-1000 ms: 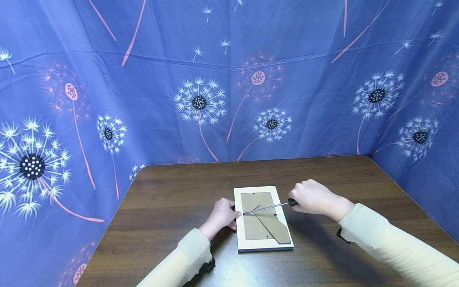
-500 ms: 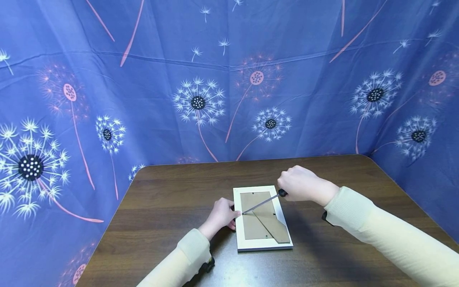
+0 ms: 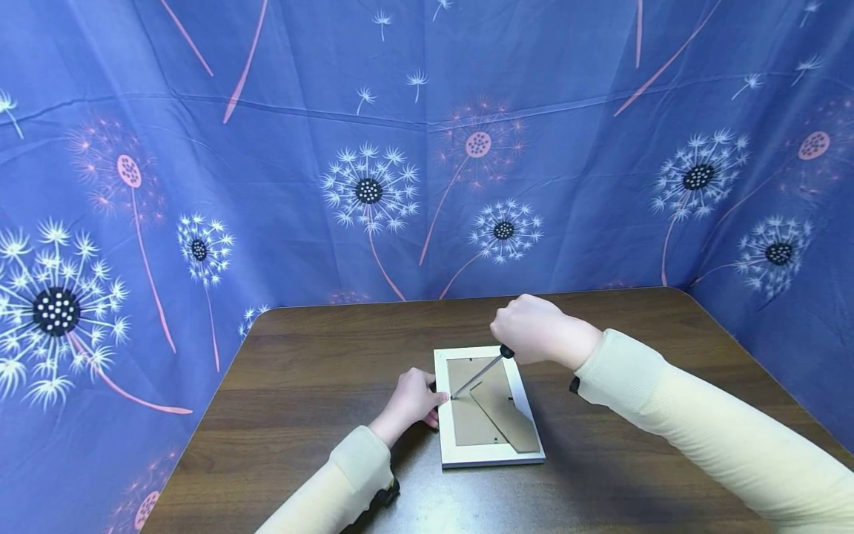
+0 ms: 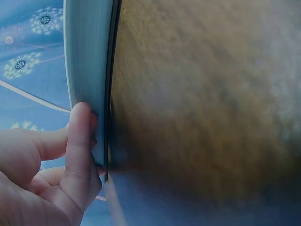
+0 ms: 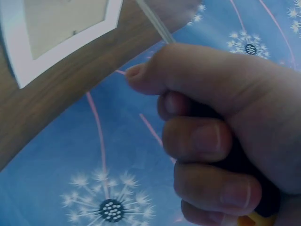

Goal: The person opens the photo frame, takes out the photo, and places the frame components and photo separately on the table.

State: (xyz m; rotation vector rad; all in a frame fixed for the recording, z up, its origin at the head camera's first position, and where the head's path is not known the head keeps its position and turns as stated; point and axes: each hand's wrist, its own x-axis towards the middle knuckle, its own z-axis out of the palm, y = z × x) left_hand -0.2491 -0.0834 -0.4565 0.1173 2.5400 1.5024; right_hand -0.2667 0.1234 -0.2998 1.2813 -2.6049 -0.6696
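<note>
While the left hand (image 3: 412,397) pinches the picture frame (image 3: 460,453) by its left edge, the right hand (image 3: 539,331), fingers fully curled, grips the screwdriver (image 3: 479,376), tilted over the backing (image 3: 470,426).

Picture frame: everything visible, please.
The picture frame lies face down on the table, front hidden. It has a white rectangular border, perhaps painted wood, around a tan, cardboard-like backing. Small dark tabs show at the backing's edges. A tan stand slants from near the middle over the bottom border, toward the right corner. The left hand grips its left side; the screwdriver tip meets the backing's left edge.
</note>
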